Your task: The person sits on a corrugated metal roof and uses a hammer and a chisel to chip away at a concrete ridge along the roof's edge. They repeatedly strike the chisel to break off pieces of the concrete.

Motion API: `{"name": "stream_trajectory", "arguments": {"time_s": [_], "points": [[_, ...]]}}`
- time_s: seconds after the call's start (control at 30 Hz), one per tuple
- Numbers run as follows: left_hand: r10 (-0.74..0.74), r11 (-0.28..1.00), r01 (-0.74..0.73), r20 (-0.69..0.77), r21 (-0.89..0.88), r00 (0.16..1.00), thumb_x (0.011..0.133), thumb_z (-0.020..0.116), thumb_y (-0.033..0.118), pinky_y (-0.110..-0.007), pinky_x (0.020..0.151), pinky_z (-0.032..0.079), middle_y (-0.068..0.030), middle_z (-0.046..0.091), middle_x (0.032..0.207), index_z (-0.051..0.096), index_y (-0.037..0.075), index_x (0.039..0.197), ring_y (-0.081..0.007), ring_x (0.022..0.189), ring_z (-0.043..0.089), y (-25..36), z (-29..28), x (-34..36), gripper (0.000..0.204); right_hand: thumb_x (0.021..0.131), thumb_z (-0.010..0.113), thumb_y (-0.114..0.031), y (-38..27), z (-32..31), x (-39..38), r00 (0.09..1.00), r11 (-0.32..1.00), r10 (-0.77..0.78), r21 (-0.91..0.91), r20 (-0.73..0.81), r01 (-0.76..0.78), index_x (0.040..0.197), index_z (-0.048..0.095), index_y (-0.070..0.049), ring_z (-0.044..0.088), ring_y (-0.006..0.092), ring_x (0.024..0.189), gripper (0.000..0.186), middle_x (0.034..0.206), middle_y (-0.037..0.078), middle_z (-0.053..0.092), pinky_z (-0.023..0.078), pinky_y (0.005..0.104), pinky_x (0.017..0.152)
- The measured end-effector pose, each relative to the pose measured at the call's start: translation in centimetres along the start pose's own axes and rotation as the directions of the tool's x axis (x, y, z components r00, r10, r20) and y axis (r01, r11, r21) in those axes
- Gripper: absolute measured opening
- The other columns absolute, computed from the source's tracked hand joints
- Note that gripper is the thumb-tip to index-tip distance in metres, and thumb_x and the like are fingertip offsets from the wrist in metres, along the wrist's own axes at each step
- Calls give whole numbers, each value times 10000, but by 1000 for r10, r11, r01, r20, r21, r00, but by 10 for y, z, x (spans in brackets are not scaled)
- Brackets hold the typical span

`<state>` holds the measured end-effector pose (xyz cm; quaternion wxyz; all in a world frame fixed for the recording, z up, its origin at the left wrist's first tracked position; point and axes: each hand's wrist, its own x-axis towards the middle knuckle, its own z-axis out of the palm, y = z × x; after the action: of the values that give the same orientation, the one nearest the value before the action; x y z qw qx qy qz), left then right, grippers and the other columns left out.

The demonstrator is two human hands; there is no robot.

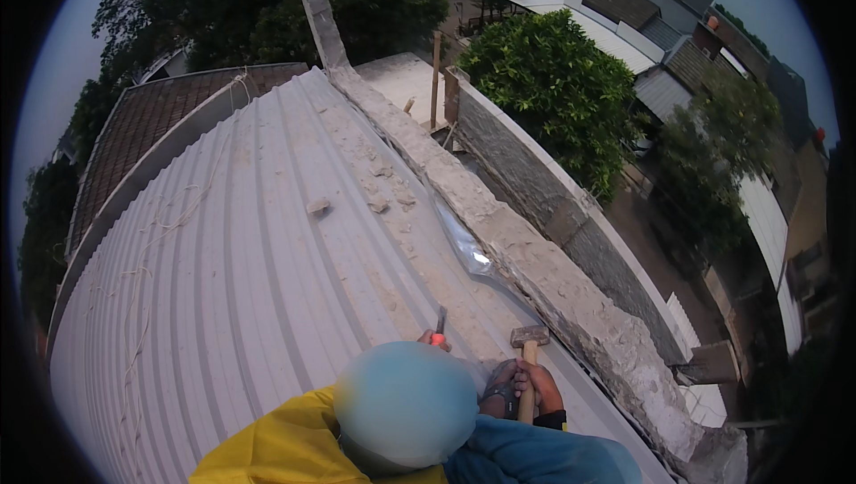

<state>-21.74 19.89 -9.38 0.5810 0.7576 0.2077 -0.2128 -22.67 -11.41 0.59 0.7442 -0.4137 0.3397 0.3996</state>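
My left hand (426, 341), partly hidden behind a rounded, blurred pale blue shape (406, 404), grips a chisel (440, 323) with an orange-red grip, its metal end upward. To its right my right hand (544, 390) is wrapped round the wooden handle of a club hammer (530, 337), whose head is uppermost. A foot in dark footwear (499, 384) shows beside that hand. Yellow cloth (263, 439) and blue cloth (544, 457) fill the lower edge. Both tools are over the ribbed metal roof sheets (223, 261), close to a broken concrete ledge (580, 297).
Rubble (379, 203) and loose cord (143, 274) lie on the sheets. The ledge runs up to a concrete post (316, 11). Beyond it are a rendered wall (553, 185), a wooden pole (436, 78) and a drop toward trees (544, 91) and houses. A tiled roof (116, 154) lies left.
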Motion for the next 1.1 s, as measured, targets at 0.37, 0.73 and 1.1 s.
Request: {"name": "stream_trajectory", "arguments": {"time_s": [0.37, 0.73, 1.1], "points": [[-15, 996, 15, 4, 83, 1000, 779, 734, 434, -364, 683, 501, -82, 647, 767, 599, 74, 1027, -212, 699, 655, 9, 1, -5, 458, 980, 591, -312, 0, 12, -14, 998, 998, -59, 12, -29, 60, 860, 505, -120, 436, 115, 405, 242, 548, -31, 439, 441, 319, 413], [19, 977, -8, -46, 214, 999, 780, 697, 518, -394, 780, 483, -80, 678, 830, 598, 110, 1043, -250, 817, 678, 35, -6, -25, 495, 976, 581, -271, 4, 8, -7, 996, 995, -90, 33, -29, 90, 894, 518, -103, 451, 119, 408, 197, 551, -26, 446, 444, 320, 411], [-14, 982, 21, -37, 187, 999, 784, 687, 511, -406, 811, 465, -86, 675, 839, 589, 102, 1041, -262, 829, 669, 59, -12, -39, 493, 930, 644, -228, 1, 16, -17, 994, 994, -108, -1, -7, 108, 904, 516, -107, 486, 80, 516, 178, 634, -33, 492, 433, 251, 483]]}}
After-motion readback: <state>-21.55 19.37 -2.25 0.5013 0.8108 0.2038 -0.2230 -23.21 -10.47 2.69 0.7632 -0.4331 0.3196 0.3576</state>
